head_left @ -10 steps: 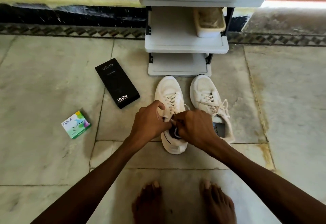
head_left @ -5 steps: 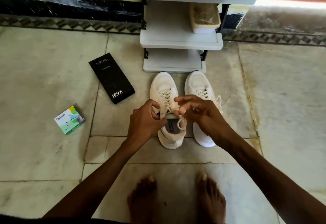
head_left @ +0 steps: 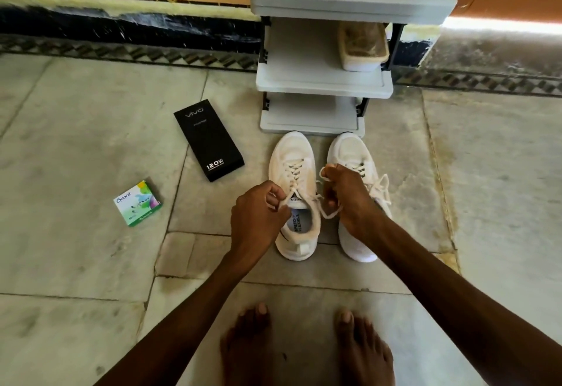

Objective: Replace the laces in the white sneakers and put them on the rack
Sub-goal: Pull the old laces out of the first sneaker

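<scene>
Lace [head_left: 292,172] on left sneaker [head_left: 290,148] | left hand [head_left: 255,218] pinches one end, right hand [head_left: 349,200] the other | hands now farther apart

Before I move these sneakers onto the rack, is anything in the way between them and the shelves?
Nothing visible lies between the sneakers and the rack; their toes nearly reach its bottom shelf, which looks bare. A container sits on the middle shelf's right side. The left hand and right hand each pinch the lace.
</scene>
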`<state>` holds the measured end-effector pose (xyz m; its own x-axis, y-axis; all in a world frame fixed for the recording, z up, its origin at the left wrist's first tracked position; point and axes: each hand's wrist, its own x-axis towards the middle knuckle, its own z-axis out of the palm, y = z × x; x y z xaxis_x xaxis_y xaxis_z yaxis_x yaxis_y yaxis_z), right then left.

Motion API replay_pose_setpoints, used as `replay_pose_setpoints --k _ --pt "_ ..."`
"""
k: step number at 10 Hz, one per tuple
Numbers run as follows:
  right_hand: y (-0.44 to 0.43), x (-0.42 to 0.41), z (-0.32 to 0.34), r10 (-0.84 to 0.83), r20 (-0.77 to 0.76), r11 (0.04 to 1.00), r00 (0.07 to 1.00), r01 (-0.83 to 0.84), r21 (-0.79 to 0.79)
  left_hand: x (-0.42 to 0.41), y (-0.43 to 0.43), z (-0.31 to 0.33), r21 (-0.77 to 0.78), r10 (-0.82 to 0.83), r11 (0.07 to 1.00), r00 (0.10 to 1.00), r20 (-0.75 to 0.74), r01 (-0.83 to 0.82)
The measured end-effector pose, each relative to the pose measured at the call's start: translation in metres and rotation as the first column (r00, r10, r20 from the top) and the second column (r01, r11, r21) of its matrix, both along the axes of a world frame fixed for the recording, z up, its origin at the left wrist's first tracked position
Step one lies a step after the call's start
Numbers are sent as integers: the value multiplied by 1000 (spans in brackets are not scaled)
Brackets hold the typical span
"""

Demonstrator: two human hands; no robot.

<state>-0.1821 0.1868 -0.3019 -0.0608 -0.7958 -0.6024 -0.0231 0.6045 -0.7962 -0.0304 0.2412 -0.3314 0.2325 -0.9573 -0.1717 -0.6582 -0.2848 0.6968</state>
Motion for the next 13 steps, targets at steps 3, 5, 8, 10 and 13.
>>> replay_pose_setpoints --k 3,5,8,10,13 --pt "2 -25 4 80 -860 692 503 -649 -315 -9 -4 -10 -103 -260 951 935 239 291" --pt "32 -9 -10 321 -913 612 250 -790 -1 -9 -9 -19 -226 -299 881 861 411 415" --pt "36 -19 -25 211 -798 721 564 -642 -262 0 -5 -29 -302 -339 782 779 528 545" --pt "32 -18 -26 238 -789 718 567 -650 -251 -10 -10 -15 -174 -368 834 763 532 524" --pt "32 -19 -23 255 -752 750 608 -615 -243 -25 -9 2 -6 -387 911 860 332 412"
